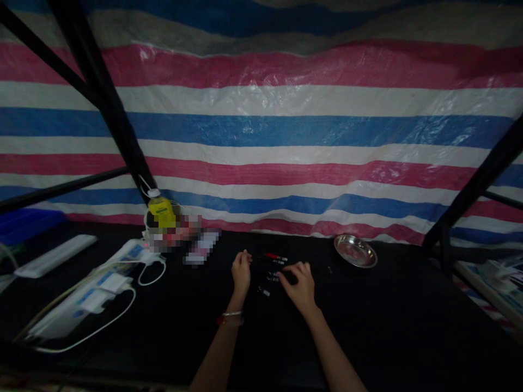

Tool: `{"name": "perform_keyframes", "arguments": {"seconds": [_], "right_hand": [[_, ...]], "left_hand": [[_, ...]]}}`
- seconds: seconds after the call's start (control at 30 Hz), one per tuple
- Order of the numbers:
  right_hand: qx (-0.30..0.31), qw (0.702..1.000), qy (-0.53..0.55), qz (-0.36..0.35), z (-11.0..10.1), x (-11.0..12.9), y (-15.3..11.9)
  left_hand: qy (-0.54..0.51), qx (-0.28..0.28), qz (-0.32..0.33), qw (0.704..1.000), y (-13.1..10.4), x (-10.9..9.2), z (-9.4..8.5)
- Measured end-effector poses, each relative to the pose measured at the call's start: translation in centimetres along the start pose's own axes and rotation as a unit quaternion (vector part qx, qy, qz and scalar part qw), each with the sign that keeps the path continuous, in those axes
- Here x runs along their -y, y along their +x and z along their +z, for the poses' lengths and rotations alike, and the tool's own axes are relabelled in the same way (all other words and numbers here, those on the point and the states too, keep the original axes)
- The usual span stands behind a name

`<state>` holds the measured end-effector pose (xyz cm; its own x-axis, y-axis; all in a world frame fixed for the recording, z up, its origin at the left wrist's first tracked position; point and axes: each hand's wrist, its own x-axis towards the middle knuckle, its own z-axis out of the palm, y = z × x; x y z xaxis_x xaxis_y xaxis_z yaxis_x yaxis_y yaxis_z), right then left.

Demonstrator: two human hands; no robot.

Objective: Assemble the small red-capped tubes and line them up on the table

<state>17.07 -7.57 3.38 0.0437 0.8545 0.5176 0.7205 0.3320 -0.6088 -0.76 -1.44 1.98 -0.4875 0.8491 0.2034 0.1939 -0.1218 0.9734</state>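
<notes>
My left hand [241,271] is held just above the black table, its fingers curled in. Whatever it may hold is hidden. To its right, my right hand [301,287] has thumb and forefinger brought together at the ends of small dark pieces with pale tips [273,279]; I cannot make out what is pinched. Slightly farther back lies a slim red and black pen-like piece [274,256], with another pale-tipped piece [278,262] beside it. Closer to me rests a small dark piece with a pale end [265,293].
A round metal dish [355,251] stands at the back right, with a tiny thin item [330,269] left of it. Leftward are a phone-like flat item [201,247], a yellow bottle [162,211], power strips with white cables [102,288] and a blue tray [30,224]. Black frame bars flank the table.
</notes>
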Motion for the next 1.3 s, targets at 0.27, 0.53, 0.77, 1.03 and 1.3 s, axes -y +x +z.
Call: {"name": "perform_keyframes", "arguments": {"seconds": [0.27,0.53,0.77,1.03,1.3], "right_hand": [[0.124,0.988,0.078,-0.051,1.2,1.5,-0.7],[0.093,0.993,0.074,-0.010,1.3,0.6,-0.5],[0.048,0.997,0.060,0.008,1.6,0.3,-0.2],[0.058,0.997,-0.048,0.023,2.0,0.3,-0.3],[0.029,0.996,-0.077,0.024,2.1,-0.3,0.9]], "left_hand": [[-0.108,0.047,-0.041,0.992,0.0,0.4,1.2],[-0.127,0.112,-0.050,0.984,0.0,1.1,1.7],[-0.116,0.140,-0.043,0.982,-0.1,1.6,1.8],[-0.180,0.155,-0.072,0.969,0.2,2.0,2.1],[-0.183,0.112,-0.067,0.974,1.2,2.2,1.4]]}}
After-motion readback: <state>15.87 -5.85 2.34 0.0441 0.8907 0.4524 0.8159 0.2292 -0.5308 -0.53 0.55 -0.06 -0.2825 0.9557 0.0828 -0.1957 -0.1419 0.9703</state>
